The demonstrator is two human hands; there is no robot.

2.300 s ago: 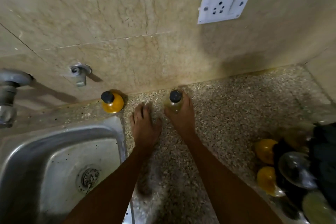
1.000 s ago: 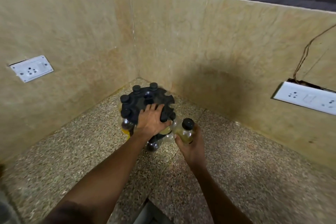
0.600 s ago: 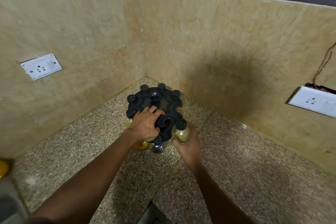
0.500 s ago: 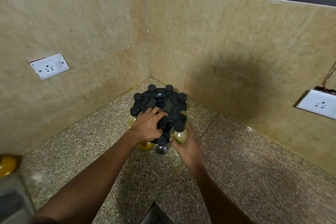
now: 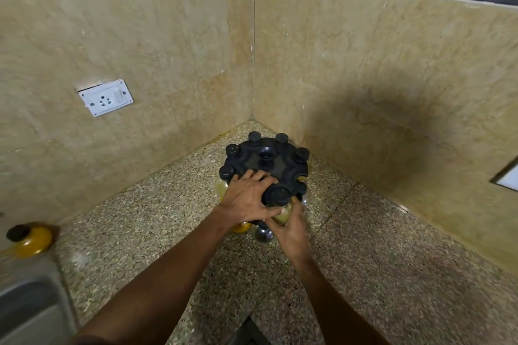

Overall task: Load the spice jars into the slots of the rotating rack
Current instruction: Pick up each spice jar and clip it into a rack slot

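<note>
Gripping the jar (image 5: 281, 211), right fingers (image 5: 283, 228) press it against the rack (image 5: 269, 161).

I see the rack (image 5: 266, 162) on the counter (image 5: 364, 274), tucked in the wall corner. My left hand (image 5: 248, 199) lies on its near top; my right hand (image 5: 290, 230) holds a jar (image 5: 280, 204) at its near edge. Another jar (image 5: 29, 239) stands far left by the sink (image 5: 30, 311). A socket (image 5: 106, 97) sits on the left wall.
</note>
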